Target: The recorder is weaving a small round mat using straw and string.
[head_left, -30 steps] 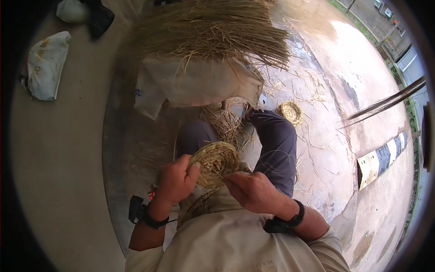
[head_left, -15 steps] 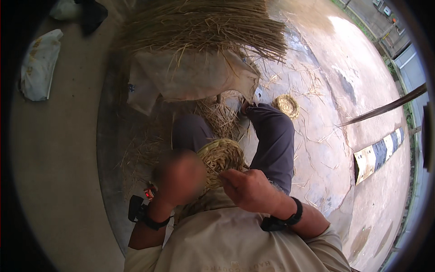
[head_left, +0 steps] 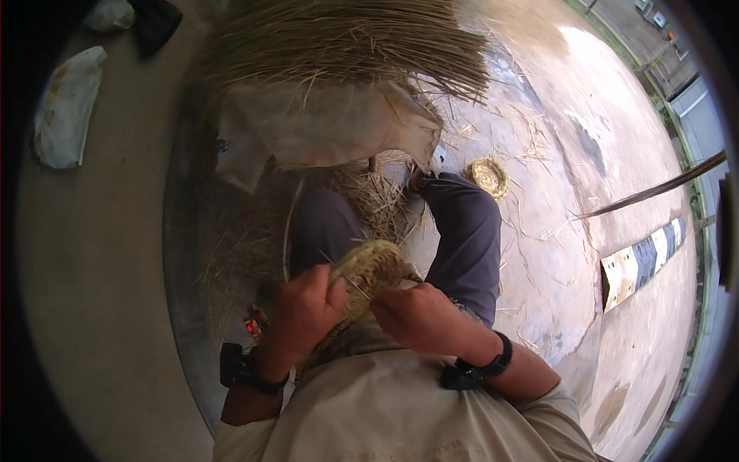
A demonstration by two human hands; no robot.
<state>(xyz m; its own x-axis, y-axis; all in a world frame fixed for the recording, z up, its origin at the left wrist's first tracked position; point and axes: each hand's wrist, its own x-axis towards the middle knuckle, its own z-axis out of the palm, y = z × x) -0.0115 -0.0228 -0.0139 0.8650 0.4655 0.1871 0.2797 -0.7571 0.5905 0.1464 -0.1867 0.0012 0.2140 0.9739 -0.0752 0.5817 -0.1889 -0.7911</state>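
Straw-coloured and coarsely woven, a small round basket (head_left: 371, 266) sits tilted above the person's lap, between the two hands and in front of the beige shirt (head_left: 400, 412). Its hollow side faces partly to the right. The left hand (head_left: 308, 304) grips the basket's left rim, with the thumb on the edge and the other fingers curled. The right hand (head_left: 419, 316) is at the basket's lower right, back upward and fingers bunched together; whether they pinch a strand or only touch the weave, I cannot tell. Each wrist wears a black strap. Just beside the left forearm is a small object with a red glow (head_left: 253, 323), too blurred to identify. The knees, in dark trousers (head_left: 466, 235), are bent and set apart, with a heap of loose straw (head_left: 373, 202) on the ground between them. Beyond the knees, a pale cloth (head_left: 323, 127) hangs below a thick bundle of long straw (head_left: 339, 42). A second round woven basket (head_left: 487, 178) lies on the floor (head_left: 558, 269) just beyond the right knee, among scattered stalks. Farther right is a black-and-white striped bar (head_left: 645, 262); a crumpled white bag (head_left: 69, 112) and a dark bag (head_left: 156, 27) lie at the upper left.
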